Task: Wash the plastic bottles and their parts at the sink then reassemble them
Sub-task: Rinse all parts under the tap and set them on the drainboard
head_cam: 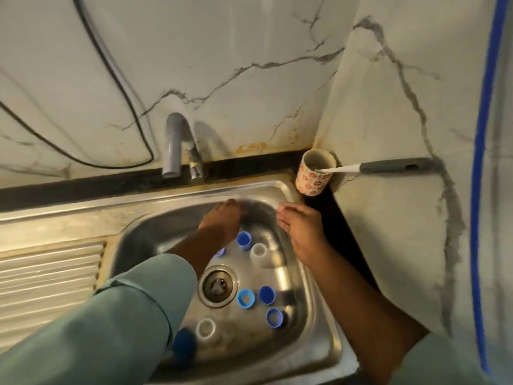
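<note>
Several bottle caps lie loose in the steel sink (319, 340). Among them are a blue cap (243, 240), a clear cap (258, 251), a light blue cap (246, 298), a dark blue cap (267, 295) and another clear cap (205, 329). My left hand (222, 222) reaches over the back of the basin, fingers blurred, and what it holds cannot be made out. My right hand (301, 227) hovers over the basin's right rim with fingers relaxed and nothing in it. No bottle body shows.
A grey tap (175, 145) stands behind the sink. A flowered cup (312, 177) with a grey-handled brush (388, 165) sits at the back right corner. A ribbed drainboard (47, 273) lies left. The drain (218, 286) is mid-basin. A black cable hangs on the marble wall.
</note>
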Available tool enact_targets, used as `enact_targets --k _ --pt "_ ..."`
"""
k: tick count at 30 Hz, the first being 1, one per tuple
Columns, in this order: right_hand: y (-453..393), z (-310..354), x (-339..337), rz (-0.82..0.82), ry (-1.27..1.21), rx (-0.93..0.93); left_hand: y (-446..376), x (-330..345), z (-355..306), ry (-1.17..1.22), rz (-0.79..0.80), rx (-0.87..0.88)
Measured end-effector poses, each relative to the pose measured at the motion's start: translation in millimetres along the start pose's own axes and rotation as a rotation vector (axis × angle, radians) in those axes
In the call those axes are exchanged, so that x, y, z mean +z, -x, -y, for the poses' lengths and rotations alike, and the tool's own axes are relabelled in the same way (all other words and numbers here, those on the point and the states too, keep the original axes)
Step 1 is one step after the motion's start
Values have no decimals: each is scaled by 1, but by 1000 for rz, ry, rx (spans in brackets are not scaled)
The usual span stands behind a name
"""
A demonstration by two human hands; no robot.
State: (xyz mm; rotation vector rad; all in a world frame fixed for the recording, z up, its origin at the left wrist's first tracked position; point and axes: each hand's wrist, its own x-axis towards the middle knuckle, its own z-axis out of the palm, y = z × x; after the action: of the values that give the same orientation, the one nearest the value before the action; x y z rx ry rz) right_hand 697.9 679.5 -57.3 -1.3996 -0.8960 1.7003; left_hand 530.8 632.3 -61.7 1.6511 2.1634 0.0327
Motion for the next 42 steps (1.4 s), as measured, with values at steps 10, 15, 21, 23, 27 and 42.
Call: enact_targets --k 10,15,21,23,27,42 --pt "-16 -121 27 217 1557 -116 38 37 122 163 -88 157" --pt "-11 -132 37 -10 1321 -116 22 6 136 166 -373 375" --pt "24 -122 82 -59 851 -282 -13 -62 121 -45 -394 325" --pt "31 -115 101 -59 768 -297 -18 -79 115 -44 -293 287" --pt "37 -102 128 -12 660 -337 -27 -78 128 139 -290 230" --pt "31 -114 141 -3 803 -436 -66 -94 146 311 26 -70"
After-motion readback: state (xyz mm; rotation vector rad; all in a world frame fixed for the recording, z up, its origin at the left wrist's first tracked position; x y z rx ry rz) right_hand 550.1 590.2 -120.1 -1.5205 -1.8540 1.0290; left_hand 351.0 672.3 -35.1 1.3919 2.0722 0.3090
